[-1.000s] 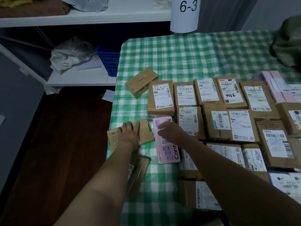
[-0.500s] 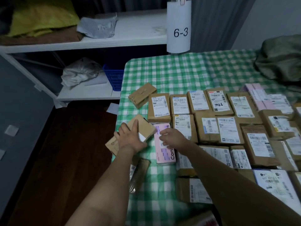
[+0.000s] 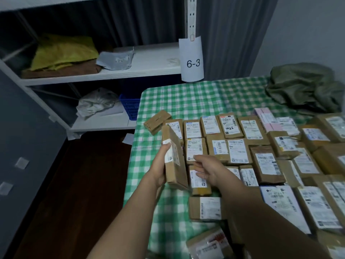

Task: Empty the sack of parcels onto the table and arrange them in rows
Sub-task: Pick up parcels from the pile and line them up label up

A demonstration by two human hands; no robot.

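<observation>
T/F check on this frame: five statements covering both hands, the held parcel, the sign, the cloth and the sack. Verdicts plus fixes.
1. The left hand holds a brown parcel tilted up on edge. True.
2. The right hand grips a parcel. False: its fingers are relaxed and hold nothing, above the parcel rows.
3. The hanging sign reads 6-3. True.
4. The tablecloth is red checked. False: it is green and white checked.
5. The sack lies on the floor. False: it lies crumpled on the tablecloth, at the far right.
</observation>
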